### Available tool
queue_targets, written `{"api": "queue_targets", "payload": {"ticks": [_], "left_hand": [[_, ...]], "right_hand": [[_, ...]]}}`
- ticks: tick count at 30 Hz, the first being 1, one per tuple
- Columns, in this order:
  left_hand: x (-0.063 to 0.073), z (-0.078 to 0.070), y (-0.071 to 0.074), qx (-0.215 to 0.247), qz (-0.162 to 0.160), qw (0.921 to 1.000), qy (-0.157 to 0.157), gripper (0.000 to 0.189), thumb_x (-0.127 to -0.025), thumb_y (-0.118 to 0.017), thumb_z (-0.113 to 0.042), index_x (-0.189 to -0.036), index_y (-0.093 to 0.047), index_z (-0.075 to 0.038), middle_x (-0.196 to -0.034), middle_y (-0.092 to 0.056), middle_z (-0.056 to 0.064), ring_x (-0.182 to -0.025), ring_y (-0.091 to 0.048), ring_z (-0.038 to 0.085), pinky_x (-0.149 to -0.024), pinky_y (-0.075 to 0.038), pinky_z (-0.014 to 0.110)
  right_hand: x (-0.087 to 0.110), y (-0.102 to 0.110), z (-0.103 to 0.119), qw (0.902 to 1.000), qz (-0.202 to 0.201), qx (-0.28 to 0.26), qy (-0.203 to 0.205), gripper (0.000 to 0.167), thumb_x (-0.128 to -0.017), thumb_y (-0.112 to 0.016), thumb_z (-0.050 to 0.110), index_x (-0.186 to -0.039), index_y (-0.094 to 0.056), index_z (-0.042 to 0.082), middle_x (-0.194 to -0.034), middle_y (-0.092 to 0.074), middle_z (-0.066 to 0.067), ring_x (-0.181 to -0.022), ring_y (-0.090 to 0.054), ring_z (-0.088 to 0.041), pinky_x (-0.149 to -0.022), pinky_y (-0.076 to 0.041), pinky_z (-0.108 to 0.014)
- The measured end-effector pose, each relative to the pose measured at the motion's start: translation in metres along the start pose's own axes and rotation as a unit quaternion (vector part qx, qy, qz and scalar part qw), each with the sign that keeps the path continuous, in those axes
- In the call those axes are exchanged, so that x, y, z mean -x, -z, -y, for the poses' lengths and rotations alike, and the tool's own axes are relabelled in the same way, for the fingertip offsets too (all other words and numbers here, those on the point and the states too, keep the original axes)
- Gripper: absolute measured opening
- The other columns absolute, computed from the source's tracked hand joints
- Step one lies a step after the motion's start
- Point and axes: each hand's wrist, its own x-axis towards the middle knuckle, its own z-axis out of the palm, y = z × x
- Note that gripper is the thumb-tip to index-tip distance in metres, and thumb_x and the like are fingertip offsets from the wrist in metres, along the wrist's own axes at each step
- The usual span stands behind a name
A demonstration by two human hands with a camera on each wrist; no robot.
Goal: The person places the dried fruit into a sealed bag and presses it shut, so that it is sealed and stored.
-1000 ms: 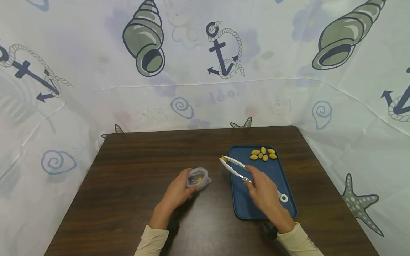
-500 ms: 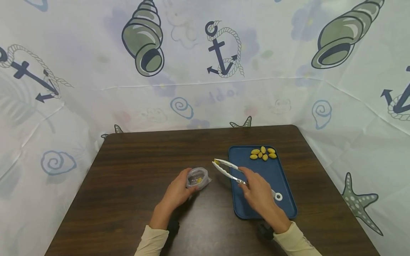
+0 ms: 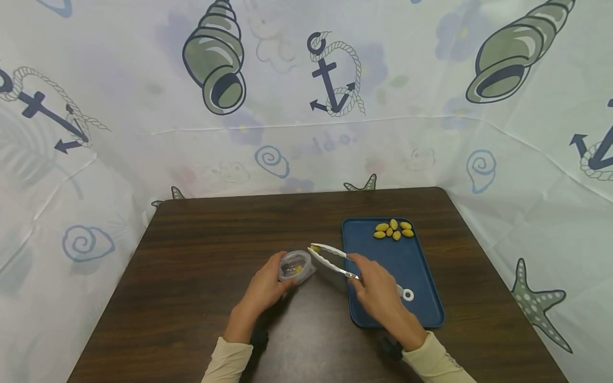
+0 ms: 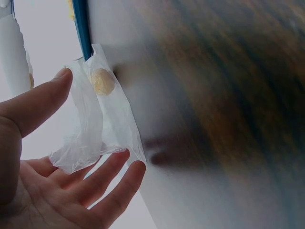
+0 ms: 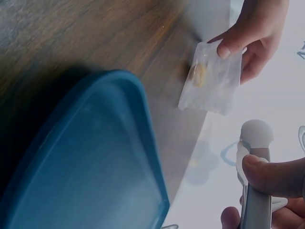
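Head view: left hand (image 3: 262, 287) grips a small clear, thin plastic bag (image 3: 289, 268), thumb and fingers curved round its sides, spread about the bag's width; bag mouth gapes, one yellow piece (image 3: 299, 269) inside. Right hand (image 3: 380, 290) holds white-armed tongs with metal at the joint (image 3: 328, 263), fingers wrapped round the handles. Tong tips pinch a small yellow-brown oval piece (image 3: 315, 248), just beside the bag's far right rim; can't tell if touching it. Seven similar smooth yellow ovals (image 3: 389, 232) lie grouped at the far end of a dark-blue rectangular tray (image 3: 383, 311) with rounded corners, on a dark-brown wood-grain desk (image 3: 215, 239).

Left wrist view: thumb on one side of the bag, fingers on the other, gap filled by the film. Film is creased, see-through, looks floppy; the piece inside shows rounded, pressed near the wall. Best handling, my judgement: hold the mouth wide without crushing it, bring the tips over the centre, release low so the piece doesn't catch the rim.

Right wrist view: thumb presses the tongs' handle from above, other fingers partly hidden; the piece at the tips is not readable here. Light, even squeeze seems right, since a smooth oval could slip. Tray looks smooth, matte, with a raised curved lip.
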Motion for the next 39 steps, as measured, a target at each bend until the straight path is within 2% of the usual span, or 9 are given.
{"api": "queue_targets", "payload": {"ticks": [6, 13, 32, 39], "left_hand": [[0.000, 0.000, 0.000, -0.001, -0.004, 1.0000, -0.003, 0.076, -0.087, -0.084, -0.024, -0.149, -0.046, -0.005, -0.140, -0.062, 0.017, -0.121, -0.064, 0.036, -0.100, -0.050, 0.055], [0.001, 0.000, 0.001, -0.003, -0.004, 1.0000, -0.004, 0.075, -0.087, -0.084, -0.024, -0.149, -0.047, -0.005, -0.137, -0.063, 0.016, -0.117, -0.065, 0.035, -0.098, -0.051, 0.055], [0.002, -0.001, 0.001, 0.002, 0.002, 1.0000, 0.002, 0.075, -0.088, -0.083, -0.024, -0.150, -0.046, -0.006, -0.141, -0.062, 0.016, -0.120, -0.064, 0.035, -0.099, -0.050, 0.055], [0.002, -0.001, 0.001, -0.001, -0.004, 0.9999, -0.010, 0.075, -0.086, -0.085, -0.023, -0.149, -0.047, -0.005, -0.138, -0.063, 0.017, -0.118, -0.065, 0.035, -0.097, -0.051, 0.055]], "right_hand": [[-0.001, -0.003, 0.005, 0.9999, 0.005, 0.006, 0.011, 0.054, -0.086, -0.084, 0.014, -0.136, -0.063, 0.020, -0.093, -0.069, 0.004, -0.075, -0.053, -0.012, -0.064, -0.042, -0.031], [0.000, -0.006, 0.009, 0.9993, 0.004, 0.005, 0.038, 0.054, -0.087, -0.083, 0.014, -0.136, -0.062, 0.019, -0.111, -0.075, -0.003, -0.087, -0.065, -0.019, -0.070, -0.050, -0.037], [-0.001, -0.014, 0.012, 0.9966, -0.007, 0.012, 0.081, 0.056, -0.085, -0.084, 0.011, -0.136, -0.062, 0.018, -0.102, -0.075, -0.001, -0.087, -0.066, -0.021, -0.071, -0.053, -0.040], [-0.002, -0.015, 0.010, 0.9965, -0.003, 0.010, 0.083, 0.062, -0.083, -0.086, 0.011, -0.139, -0.059, 0.016, -0.120, -0.074, -0.004, -0.096, -0.068, -0.026, -0.079, -0.055, -0.045]]}}
